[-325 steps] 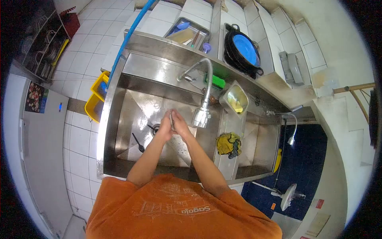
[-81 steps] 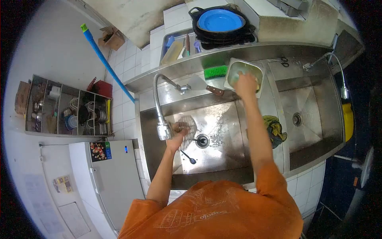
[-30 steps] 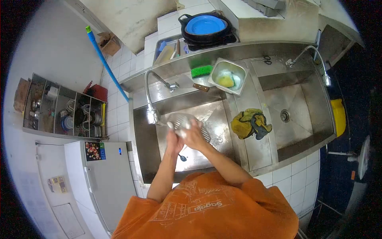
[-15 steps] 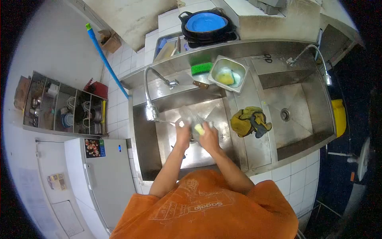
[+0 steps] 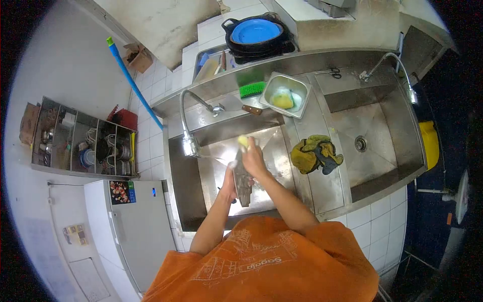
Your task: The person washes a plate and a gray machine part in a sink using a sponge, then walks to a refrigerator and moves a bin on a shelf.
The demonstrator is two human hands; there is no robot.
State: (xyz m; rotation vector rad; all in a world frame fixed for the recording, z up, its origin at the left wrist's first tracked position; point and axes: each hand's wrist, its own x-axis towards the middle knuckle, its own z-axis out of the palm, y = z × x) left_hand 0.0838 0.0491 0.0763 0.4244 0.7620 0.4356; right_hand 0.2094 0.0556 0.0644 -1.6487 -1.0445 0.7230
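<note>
Over the left sink basin (image 5: 261, 197), my left hand (image 5: 229, 181) grips a long grey object with a ridged lower end (image 5: 243, 194). Its exact kind does not show. My right hand (image 5: 253, 158) is closed on a small yellow sponge (image 5: 243, 140) at the object's far end. Water runs toward my hands from the flexible-neck faucet (image 5: 189, 143) on the left. A dark item in the basin is partly hidden behind my left hand.
On the ledge lie a green brush (image 5: 252, 90), a wooden-handled blade (image 5: 251, 109) and a metal container (image 5: 301, 111) with a yellow-green sponge and suds. A crumpled cloth (image 5: 316, 154) rests between the basins. Scissors (image 5: 334, 73) lie behind the right basin (image 5: 375, 166).
The grey object has turned so its ridged end points toward me. My right hand and the sponge have moved up and slightly left; my left hand is a little lower.
</note>
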